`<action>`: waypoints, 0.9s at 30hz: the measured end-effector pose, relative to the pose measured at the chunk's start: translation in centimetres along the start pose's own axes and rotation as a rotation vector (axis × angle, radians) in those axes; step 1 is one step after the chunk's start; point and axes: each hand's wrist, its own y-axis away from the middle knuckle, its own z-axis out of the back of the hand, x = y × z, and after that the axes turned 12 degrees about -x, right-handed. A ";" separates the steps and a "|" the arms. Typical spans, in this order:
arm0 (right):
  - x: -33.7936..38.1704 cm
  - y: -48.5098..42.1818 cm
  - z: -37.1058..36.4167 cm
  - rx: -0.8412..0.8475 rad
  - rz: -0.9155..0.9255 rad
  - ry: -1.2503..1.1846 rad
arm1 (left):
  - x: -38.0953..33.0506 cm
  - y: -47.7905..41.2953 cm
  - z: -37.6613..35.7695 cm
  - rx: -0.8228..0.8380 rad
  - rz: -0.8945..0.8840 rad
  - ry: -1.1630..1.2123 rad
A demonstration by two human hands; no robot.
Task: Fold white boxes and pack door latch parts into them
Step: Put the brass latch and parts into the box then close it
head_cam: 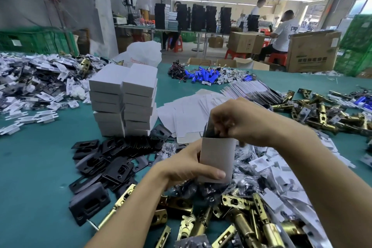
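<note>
Brass latch bolts [239, 219] crowd the near edge of the green table [36, 167], where a worker's left hand [181, 167] grips an upright white box [218, 157], thumb laid across its lower face. Just above its open top, the right hand [241, 123] pinches a black plate [210, 129], partly inside the box. Folded boxes [124, 102] stand stacked behind.

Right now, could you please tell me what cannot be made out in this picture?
Head view only:
- Inside of the white box: hidden by its own front wall.
- Black plate: lower part sunk in the box, top covered by the right hand.
- Box's underside: turned away, with the left hand's thumb and bagged parts in front.
- Red print on the plastic bag: too small to read.
</note>
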 end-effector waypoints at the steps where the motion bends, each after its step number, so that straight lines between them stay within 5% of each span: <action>1: 0.0 0.2 0.1 0.013 0.001 -0.018 | -0.3 0.0 0.2 0.049 0.001 -0.033; 13: 1.1 -0.1 -0.4 0.015 0.051 0.176 | 0.9 -1.0 -1.1 -0.194 -0.126 0.000; 20: 1.5 0.3 -0.3 -0.122 0.018 0.209 | 1.1 -0.9 -1.2 -0.372 -0.213 -0.001; 27: 1.3 0.0 -1.9 -0.042 0.057 0.311 | 1.5 -1.2 -1.8 -0.424 -0.242 -0.117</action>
